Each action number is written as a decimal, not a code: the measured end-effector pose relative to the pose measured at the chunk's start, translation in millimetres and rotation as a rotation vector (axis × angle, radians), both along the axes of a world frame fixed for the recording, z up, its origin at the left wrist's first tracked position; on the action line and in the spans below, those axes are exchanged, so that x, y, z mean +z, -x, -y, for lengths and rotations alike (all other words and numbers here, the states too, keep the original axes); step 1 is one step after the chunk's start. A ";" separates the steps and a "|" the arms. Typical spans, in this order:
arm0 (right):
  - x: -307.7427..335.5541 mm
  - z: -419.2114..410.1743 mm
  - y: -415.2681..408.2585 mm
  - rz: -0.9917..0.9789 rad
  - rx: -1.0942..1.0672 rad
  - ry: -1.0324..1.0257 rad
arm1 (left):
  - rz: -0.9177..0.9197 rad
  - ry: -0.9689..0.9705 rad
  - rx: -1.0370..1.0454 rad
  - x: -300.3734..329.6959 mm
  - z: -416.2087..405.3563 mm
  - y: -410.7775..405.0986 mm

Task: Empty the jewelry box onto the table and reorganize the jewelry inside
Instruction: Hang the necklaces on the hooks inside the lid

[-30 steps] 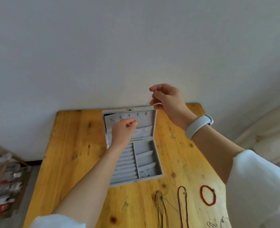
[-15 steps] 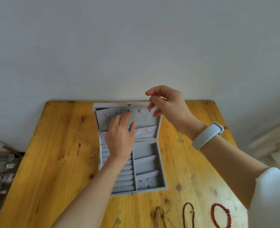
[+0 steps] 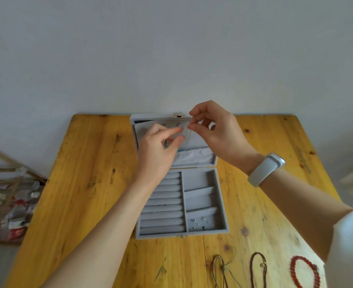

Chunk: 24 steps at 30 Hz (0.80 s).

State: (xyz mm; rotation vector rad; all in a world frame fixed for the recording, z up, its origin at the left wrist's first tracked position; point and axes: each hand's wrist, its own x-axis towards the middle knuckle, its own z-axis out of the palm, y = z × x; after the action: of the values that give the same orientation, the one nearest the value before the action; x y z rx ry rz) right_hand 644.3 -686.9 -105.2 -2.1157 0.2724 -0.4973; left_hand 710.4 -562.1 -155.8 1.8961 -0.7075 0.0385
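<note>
A grey jewelry box (image 3: 204, 196) lies open on the wooden table (image 3: 84, 183), its lid (image 3: 196, 140) leaning back toward the wall. Both hands are raised over the lid. The right hand (image 3: 219, 132) pinches a thin chain (image 3: 187, 138) between thumb and forefinger – the chain hangs down in front of the lid's lining. The left hand (image 3: 157, 150) has its fingers curled around a small greenish pendant (image 3: 166, 144), its fingertips close to those of the right hand; whether the pendant belongs to the chain cannot be told. A pale wristband (image 3: 265, 169) sits on the right wrist.

In the box's base, the left side holds a row of padded ring rolls (image 3: 162, 204), and the nearest right-hand compartment contains a few small studs (image 3: 199, 223) (too small to make out further). On the table in front of the box lie a dark cord necklace (image 3: 221, 271), a brown bead strand (image 3: 258, 269) and a red bead bracelet (image 3: 304, 271) – side by side, apart from one another.
</note>
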 end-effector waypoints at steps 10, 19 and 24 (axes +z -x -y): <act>-12.7 9.4 10.1 -0.149 -0.004 0.151 | -0.085 0.011 0.036 3.2 5.6 -1.0; -46.2 -5.1 -5.8 -0.098 -0.326 0.073 | -0.052 0.025 0.382 -4.5 19.3 2.0; -49.5 -17.7 -20.6 -0.048 -0.506 0.031 | -0.059 0.037 0.494 -5.3 27.0 -0.6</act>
State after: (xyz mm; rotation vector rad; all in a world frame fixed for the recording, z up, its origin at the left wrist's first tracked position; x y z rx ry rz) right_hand 664.9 -669.3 -154.8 -2.0844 0.8433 -0.7450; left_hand 711.0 -589.1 -161.1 1.9857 -0.1839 0.3041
